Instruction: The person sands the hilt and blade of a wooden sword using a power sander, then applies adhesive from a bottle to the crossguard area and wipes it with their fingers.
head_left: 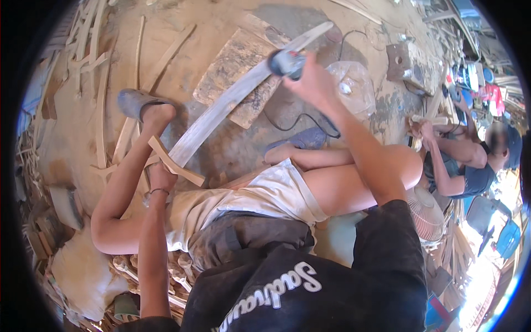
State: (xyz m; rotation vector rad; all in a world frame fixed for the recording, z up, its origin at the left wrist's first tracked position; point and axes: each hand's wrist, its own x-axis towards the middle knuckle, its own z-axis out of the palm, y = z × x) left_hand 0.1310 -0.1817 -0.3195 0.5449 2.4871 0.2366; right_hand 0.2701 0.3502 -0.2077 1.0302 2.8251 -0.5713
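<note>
A long wooden sword (213,117) with a pale grey blade slants from my lap up to the far right. Its light crosspiece (176,164) lies just beyond my left hand (162,178), which is closed round the handle below it. My right hand (314,84) grips a corded angle grinder (290,64), slightly blurred, its dark disc over the blade's upper half. Whether the disc touches the wood I cannot tell. Under the blade rests a worn, stained wooden board (229,69) on the dusty ground.
A black cord (301,117) curls beside my right sandal (301,141). Close by lie a clear plastic bag (354,88) and a wooden block (412,66). Wood strips (102,99) lie left. At the right another person (464,149) sits working near a fan (425,213).
</note>
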